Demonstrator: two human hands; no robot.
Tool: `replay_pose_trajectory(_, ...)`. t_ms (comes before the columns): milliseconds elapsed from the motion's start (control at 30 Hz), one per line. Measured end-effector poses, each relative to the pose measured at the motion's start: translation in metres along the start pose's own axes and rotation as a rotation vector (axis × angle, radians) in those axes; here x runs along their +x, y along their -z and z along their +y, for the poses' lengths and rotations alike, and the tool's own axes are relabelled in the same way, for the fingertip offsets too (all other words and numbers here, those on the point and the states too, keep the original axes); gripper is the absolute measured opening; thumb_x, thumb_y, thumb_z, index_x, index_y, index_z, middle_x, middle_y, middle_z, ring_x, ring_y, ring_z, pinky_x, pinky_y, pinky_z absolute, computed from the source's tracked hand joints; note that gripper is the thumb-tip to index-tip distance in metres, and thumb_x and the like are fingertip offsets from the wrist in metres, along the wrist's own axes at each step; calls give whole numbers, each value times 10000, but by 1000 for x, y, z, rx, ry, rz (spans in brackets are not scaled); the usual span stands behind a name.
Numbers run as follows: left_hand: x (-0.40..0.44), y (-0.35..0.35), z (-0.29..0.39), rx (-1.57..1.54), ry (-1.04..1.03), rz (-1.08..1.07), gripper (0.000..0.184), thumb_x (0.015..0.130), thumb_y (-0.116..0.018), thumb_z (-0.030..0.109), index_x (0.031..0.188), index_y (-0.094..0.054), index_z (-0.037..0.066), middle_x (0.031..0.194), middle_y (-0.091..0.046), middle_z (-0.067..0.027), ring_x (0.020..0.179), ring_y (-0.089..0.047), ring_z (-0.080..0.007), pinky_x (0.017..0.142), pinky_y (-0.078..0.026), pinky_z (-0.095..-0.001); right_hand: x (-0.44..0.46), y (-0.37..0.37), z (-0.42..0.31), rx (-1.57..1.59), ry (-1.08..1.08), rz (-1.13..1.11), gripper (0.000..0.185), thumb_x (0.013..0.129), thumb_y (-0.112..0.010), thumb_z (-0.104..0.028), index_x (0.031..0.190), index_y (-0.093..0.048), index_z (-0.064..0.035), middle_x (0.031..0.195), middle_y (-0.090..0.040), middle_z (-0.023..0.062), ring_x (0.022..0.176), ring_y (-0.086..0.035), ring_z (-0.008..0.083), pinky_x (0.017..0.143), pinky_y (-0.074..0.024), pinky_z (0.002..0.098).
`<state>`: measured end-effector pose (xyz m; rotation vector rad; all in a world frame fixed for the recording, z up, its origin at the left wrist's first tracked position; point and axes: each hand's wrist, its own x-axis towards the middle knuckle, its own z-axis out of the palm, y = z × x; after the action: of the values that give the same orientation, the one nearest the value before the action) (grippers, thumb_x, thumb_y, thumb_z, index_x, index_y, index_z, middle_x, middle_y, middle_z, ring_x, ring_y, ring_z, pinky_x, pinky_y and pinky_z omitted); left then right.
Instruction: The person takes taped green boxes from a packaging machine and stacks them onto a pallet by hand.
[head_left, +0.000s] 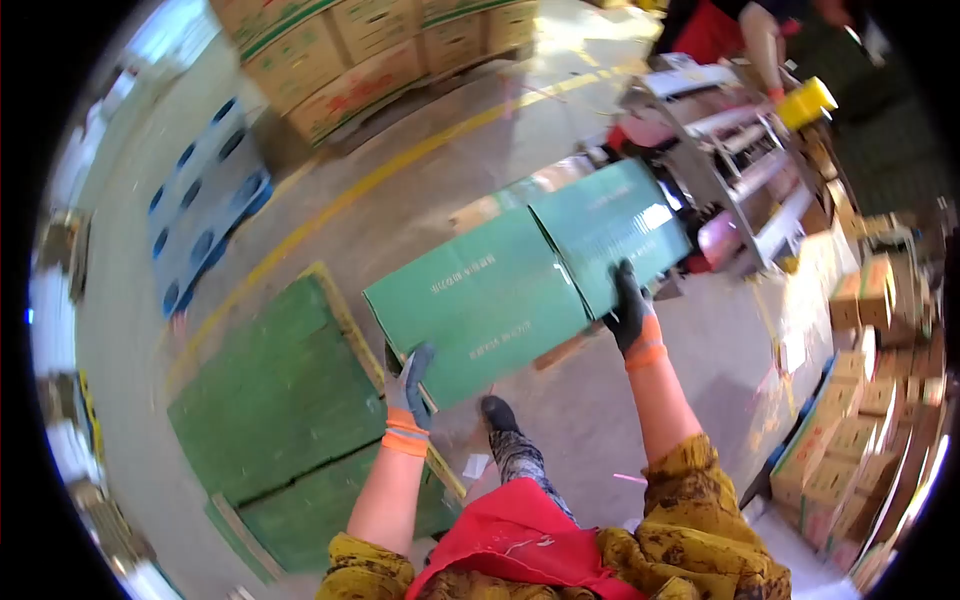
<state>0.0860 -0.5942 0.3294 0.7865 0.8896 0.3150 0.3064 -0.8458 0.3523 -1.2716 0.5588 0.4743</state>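
A long green carton (478, 318) with printed lettering lies before me, end to end with a second green carton (612, 222); a narrow gap runs between them. My left hand (408, 388), in a grey glove with an orange cuff, grips the near left end of the first carton. My right hand (632, 312), in a dark glove with an orange cuff, holds the near edge close to the gap, its fingers on the second carton's side. Some of its fingers are hidden. The second carton's far end meets a metal machine (735, 160).
A green platform (285, 395) stands at my left. A blue plastic pallet (208, 205) is farther left, and stacked brown cartons (350, 60) stand at the back. More cartons (840, 440) line the right side. A person's arm (762, 45) reaches over the machine.
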Motion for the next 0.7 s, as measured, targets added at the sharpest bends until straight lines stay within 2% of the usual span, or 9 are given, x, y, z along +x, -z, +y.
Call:
replay_pose_trajectory(100, -47, 95, -5, -127, 15, 138, 425, 825, -639, 75, 1220, -484, 46, 1045, -597, -51, 864, -605, -157, 754, -517, -292, -37, -9, 64, -49, -19, -90, 505, 865, -597, -416, 1308, -459, -216, 1316, -463, -23, 1222, -415, 163, 941, -385, 449)
replay_pose_trajectory(267, -172, 242, -17, -258, -133, 412, 471, 848, -614, 86, 1284, -437, 58, 1084, -600, -87, 905, -609, -182, 790, -515, -305, -126, -88, 182, -149, -110, -515, 525, 895, -581, -357, 1351, -363, -218, 1314, -460, 17, 1183, -468, 214, 927, -442, 429)
replay_pose_trajectory(367, -240, 379, -68, -981, -85, 337, 397, 884, -560, 119, 1264, -458, 69, 1115, -595, -101, 969, -608, -227, 810, -525, -368, -186, -138, 294, -330, -203, -661, 530, 862, -629, -370, 1300, -381, -205, 1276, -487, 28, 1150, -491, 206, 910, -463, 416)
replay_pose_trajectory(400, -259, 434, -111, -908, -117, 484, 373, 897, -539, 185, 1247, -479, 70, 1129, -593, -113, 995, -601, -253, 839, -516, -402, -211, -154, 334, -381, -229, -708, 552, 843, -656, -356, 1293, -383, -190, 1268, -493, 43, 1139, -499, 209, 902, -471, 415)
replay_pose_trajectory(467, -305, 516, -152, -794, -297, 626, 392, 882, -569, 189, 1249, -478, 87, 1109, -602, -120, 948, -616, -260, 818, -527, -396, -277, -192, 421, -474, -281, -754, 578, 814, -699, -321, 1270, -384, -156, 1248, -504, 72, 1116, -514, 216, 889, -485, 414)
replay_pose_trajectory(500, -323, 548, -149, -732, -374, 695, 403, 874, -584, 191, 1251, -477, 96, 1100, -607, -124, 925, -623, -263, 807, -533, -392, -309, -208, 469, -519, -306, -749, 582, 802, -715, -301, 1252, -383, -138, 1236, -509, 87, 1105, -522, 220, 884, -491, 413)
replay_pose_trajectory(533, -346, 578, -141, -792, -331, 639, 362, 880, -578, 205, 1221, -497, 115, 1065, -606, -102, 935, -614, -243, 807, -531, -397, -328, -223, 520, -588, -345, -820, 592, 792, -727, -289, 1227, -367, -108, 1209, -522, 96, 1094, -532, 227, 869, -497, 410)
replay_pose_trajectory(567, -365, 615, -140, -814, -373, 730, 354, 880, -579, 208, 1212, -500, 115, 1056, -601, -91, 942, -607, -231, 806, -528, -385, -359, -236, 571, -562, -354, -942, 627, 789, -730, -279, 1240, -330, -105, 1208, -537, 92, 1106, -529, 220, 852, -496, 398)
replay_pose_trajectory(700, -418, 811, -181, -835, -458, 983, 343, 886, -580, 237, 1195, -505, 110, 1069, -566, -41, 997, -560, -174, 813, -503, -331, -481, -301, 781, -904, -407, -860, 727, 785, -736, -256, 1308, -256, -103, 1188, -555, 71, 1068, -541, 198, 820, -489, 374)
